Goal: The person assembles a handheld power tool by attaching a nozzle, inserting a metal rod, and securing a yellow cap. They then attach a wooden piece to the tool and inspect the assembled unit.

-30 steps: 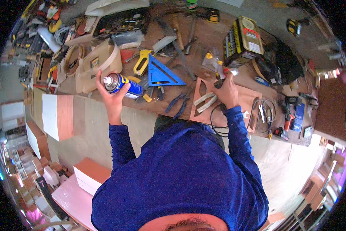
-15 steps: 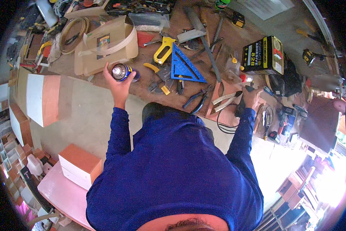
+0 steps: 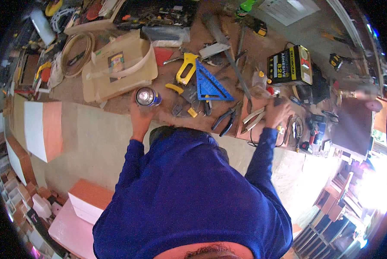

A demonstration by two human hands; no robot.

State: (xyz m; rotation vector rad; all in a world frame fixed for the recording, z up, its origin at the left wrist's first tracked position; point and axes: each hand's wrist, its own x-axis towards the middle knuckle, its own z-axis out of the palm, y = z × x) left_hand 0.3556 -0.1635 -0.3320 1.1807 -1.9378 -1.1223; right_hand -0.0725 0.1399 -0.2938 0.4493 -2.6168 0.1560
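Note:
My left hand [image 3: 142,115] is wrapped round a blue spray can [image 3: 146,96] at the workbench's near edge. The can's round silver end faces up. My right hand [image 3: 277,113] has its fingers curled on a small dark object [image 3: 278,102], too hidden to name. Beside that hand lie pliers with pale handles [image 3: 253,120]. Between my hands rest black-handled pliers [image 3: 225,119], a blue triangular square [image 3: 211,84] and a yellow staple gun [image 3: 186,69].
A brown paper sheet [image 3: 92,84] with a curled pale strip lies at the left of the bench. A black and yellow adhesive tin [image 3: 289,67] stands at the right. White and wood-coloured boxes [image 3: 90,194] sit at the lower left.
My view has shifted slightly. The spray can has come closer in my left hand and its upper end looks different, the white nozzle no longer showing. My right hand stays by the pale-handled pliers.

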